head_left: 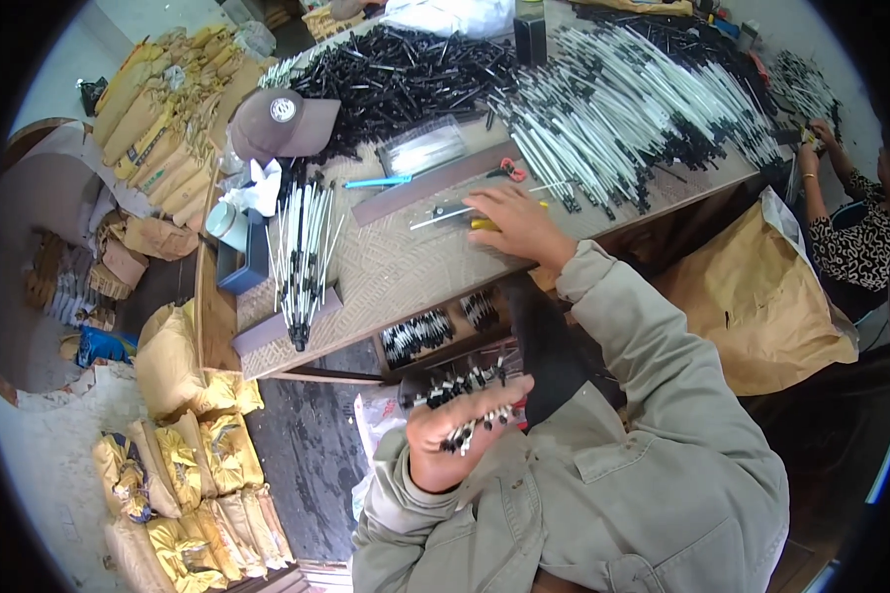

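Note:
My left hand (457, 420) is closed round a bundle of short black-and-white rods (475, 435), held low in front of my chest. The rod ends stick out above and below my fingers. On the worktable, my right hand (512, 219) is closed over a yellow-handled tool (485, 224), whose grey front part (451, 211) points left. A thin white rod (427, 223) lies beside the tool and passes toward my fingers. My palm hides most of the tool, so its kind is unclear. Red-handled tool (509, 169) lies just beyond my fingers.
White rods with black ends (633, 109) cover the table's right side; black parts (405, 74) are heaped behind. A cap (285, 123), blue pen (377, 182) and rod bundle (305, 247) lie left. Rods fill an open drawer (417, 337). Another person's hand (811, 158) works far right.

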`<state>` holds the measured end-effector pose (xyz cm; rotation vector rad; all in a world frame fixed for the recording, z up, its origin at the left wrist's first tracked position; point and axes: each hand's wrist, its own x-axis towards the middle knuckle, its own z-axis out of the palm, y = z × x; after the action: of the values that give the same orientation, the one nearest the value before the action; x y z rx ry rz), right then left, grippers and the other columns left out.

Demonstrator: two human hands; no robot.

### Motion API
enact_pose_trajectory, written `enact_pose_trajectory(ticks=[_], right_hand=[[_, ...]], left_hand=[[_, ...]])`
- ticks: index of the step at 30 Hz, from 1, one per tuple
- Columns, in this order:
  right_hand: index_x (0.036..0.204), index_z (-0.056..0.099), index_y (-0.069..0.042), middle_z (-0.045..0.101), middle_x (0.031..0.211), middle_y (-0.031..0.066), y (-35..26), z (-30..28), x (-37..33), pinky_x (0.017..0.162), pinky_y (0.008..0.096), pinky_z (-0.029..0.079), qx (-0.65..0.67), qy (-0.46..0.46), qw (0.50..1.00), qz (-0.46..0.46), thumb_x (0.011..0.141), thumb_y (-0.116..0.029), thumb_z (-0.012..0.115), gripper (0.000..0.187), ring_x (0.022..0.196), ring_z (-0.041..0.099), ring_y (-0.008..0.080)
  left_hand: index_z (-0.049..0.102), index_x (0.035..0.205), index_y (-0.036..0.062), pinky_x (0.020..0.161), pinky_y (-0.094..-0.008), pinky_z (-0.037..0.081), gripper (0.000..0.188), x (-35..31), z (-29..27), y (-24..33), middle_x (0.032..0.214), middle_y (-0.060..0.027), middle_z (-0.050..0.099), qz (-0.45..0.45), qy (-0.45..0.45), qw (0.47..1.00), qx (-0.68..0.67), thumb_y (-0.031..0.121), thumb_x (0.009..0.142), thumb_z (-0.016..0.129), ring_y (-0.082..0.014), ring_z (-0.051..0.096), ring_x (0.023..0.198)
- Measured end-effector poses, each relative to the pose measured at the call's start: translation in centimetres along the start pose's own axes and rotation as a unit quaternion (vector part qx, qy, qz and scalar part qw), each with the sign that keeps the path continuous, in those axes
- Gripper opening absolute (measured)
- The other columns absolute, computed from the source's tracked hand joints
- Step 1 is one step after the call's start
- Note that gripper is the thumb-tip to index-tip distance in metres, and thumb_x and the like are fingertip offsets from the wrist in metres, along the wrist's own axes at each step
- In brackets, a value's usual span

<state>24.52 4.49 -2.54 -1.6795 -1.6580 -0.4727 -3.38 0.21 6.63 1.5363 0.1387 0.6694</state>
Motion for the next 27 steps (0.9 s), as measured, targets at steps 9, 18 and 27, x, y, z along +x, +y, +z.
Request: enact_pose_trajectory(ticks=[9,18,27], right_hand=[[0.073,0.061,-0.008,0.057,0.082,0.0037,4.8,-3.1,1.4,0.077,0.0344,0.043,-0.138,-0.136,0.979,0.061,0.078,-0.021,0.058,0.014,0.091,0.054,0.0224],[0.081,0.06,-0.012,0.054,0.081,0.0048,10.3,-4.2,3.2,0.061,0.0377,0.047,-0.231,0.003,0.96,0.158,0.081,-0.017,0.053,0.008,0.077,0.056,0.0254],[0.086,0.059,-0.004,0.062,0.083,0.018,8.9,-3.3,2.1,0.069,0.0428,0.046,0.0,-0.168,0.96,0.223,0.082,-0.016,0.05,0.016,0.082,0.058,0.0334]], left_hand=[[0.059,0.096,-0.0122,0.082,-0.0358,0.05,0.02,0.1,-0.5,-0.1,0.097,-0.0245,0.063,-0.046,0.049,0.998,0.007,-0.013,0.076,0.06,-0.0288,0.063,0.093],[0.06,0.094,-0.0112,0.082,-0.0366,0.051,0.019,0.6,-0.6,-1.2,0.095,-0.023,0.064,-0.047,0.065,0.997,-0.021,-0.014,0.075,0.06,-0.0303,0.063,0.092],[0.059,0.095,-0.0116,0.082,-0.0383,0.05,0.019,0.2,-0.9,-0.6,0.095,-0.0246,0.063,-0.048,0.105,0.992,-0.042,-0.013,0.076,0.059,-0.031,0.063,0.093]])
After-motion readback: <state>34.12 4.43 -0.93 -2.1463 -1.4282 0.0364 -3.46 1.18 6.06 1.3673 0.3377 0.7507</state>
